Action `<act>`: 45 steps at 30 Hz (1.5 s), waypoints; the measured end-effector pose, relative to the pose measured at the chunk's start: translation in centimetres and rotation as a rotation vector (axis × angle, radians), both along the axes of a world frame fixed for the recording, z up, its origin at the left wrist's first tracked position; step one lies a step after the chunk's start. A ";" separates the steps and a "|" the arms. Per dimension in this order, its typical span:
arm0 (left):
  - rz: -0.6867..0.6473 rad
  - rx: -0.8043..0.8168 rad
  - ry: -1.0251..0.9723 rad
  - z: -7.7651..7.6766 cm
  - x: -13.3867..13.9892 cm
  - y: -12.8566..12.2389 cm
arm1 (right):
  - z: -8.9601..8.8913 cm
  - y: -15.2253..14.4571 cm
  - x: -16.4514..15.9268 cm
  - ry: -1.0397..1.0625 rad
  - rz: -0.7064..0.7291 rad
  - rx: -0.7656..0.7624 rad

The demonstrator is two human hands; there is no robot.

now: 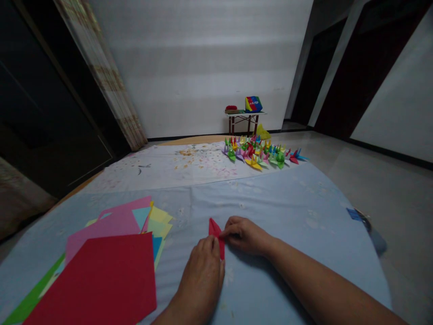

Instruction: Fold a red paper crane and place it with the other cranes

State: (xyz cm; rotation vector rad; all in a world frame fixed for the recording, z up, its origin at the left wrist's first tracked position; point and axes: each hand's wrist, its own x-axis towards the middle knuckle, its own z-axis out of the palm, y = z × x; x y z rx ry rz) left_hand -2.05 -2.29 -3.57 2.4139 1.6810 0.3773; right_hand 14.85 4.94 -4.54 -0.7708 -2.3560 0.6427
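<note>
A small piece of red origami paper [214, 226], folded into a narrow pointed diamond, lies on the blue tablecloth in front of me. My left hand [204, 268] presses on its lower left part, fingers held together and covering some of it. From the right, my right hand [248, 235] pinches the paper's edge between thumb and forefinger, the other fingers curled in. The paper's tip sticks out above both hands. Exactly which layer is pinched is hidden.
Coloured paper sheets, a large red sheet [108, 275] uppermost, are piled at the left. Many folded paper cranes [250, 151] stand at the table's far right. Behind the table, a small stand [245, 113] carries a colourful box [253, 104]. A dark object [365, 221] sits beyond the right edge.
</note>
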 end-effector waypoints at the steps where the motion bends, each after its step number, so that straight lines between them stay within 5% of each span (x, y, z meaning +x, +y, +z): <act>1: -0.002 0.007 -0.003 -0.2 0.0 0.0 | 0.1 0.0 0.0 0.003 -0.001 0.000; 9: -0.054 -0.006 -0.089 0.0 0.0 0.5 | 0.3 -0.1 0.5 -0.033 -0.029 0.010; 19: -0.061 -0.063 0.102 2.9 -0.4 1.0 | 0.8 0.1 0.8 -0.156 0.025 0.129; 32: -0.035 -0.095 0.263 2.8 0.6 0.6 | 1.7 -0.7 0.3 -0.281 -0.021 0.148; 45: -0.105 -0.190 -0.018 3.9 -1.7 1.5 | 1.5 -0.4 0.8 -0.246 0.043 0.107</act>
